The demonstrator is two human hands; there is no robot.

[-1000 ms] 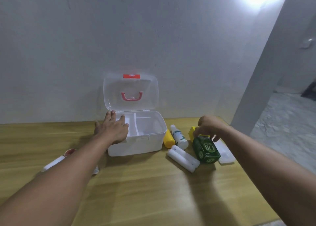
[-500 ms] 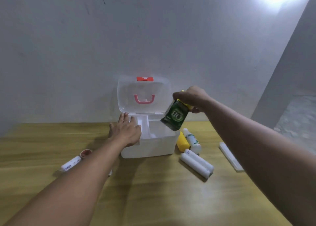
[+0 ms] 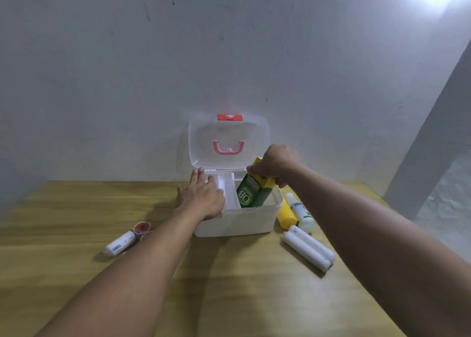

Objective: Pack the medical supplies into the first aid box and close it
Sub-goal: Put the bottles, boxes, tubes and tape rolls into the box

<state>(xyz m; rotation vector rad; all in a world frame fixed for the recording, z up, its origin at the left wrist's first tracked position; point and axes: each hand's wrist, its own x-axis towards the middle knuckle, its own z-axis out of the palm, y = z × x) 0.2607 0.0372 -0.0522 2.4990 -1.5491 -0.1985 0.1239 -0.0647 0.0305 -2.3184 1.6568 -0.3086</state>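
I see my right hand point(image 3: 276, 164) gripping the top of the green and yellow box point(image 3: 253, 189). The box is tilted, with its bottom end down inside the right part of the white first aid box point(image 3: 237, 222). My left hand point(image 3: 201, 196) lies flat with straight fingers on the left rim of the first aid box. The clear lid point(image 3: 228, 143) stands up. On the desk point(image 3: 229, 285), a yellow bottle point(image 3: 286, 215), a white bottle point(image 3: 302, 213) and two white rolls point(image 3: 308, 247) lie just beside it on the right. Another white roll point(image 3: 121, 242) lies on the left.

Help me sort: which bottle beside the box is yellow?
The yellow bottle, touching the first aid box's right wall; its neighbour, the white bottle, lies farther right.
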